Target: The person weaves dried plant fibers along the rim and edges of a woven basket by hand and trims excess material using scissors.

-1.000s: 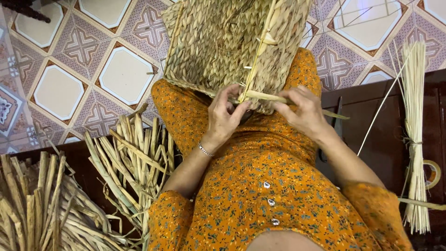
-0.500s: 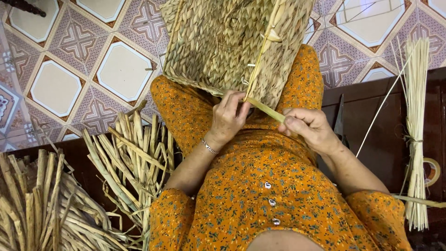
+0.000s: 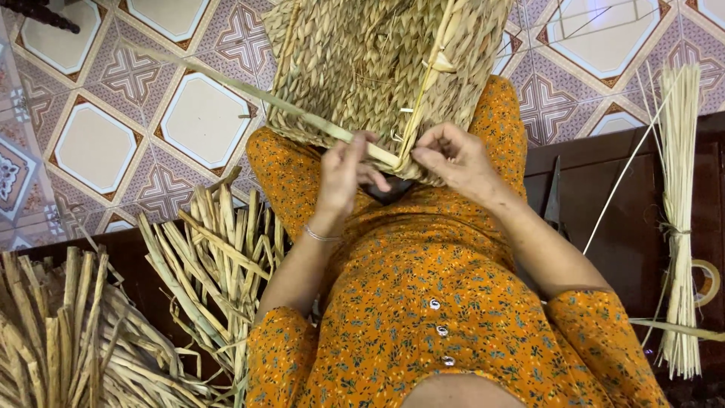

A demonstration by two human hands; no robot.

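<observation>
Here my left hand [image 3: 343, 170] pinches the light, pliable green reed strip [image 3: 249, 94] near the stiff woven basket [image 3: 362, 68]; right hand [image 3: 453, 155] fingers close on its rim

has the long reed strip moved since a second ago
Yes. The reed strip has swung from the right side of the woven basket to its left, now slanting out over the tiled floor.

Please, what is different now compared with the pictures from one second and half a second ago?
The long strand now runs up to the left across the woven basket, held by the left hand; earlier it pointed right, toward the right hand. The right hand moved in to the basket edge. Basket and straw bundles stayed in place.
</observation>
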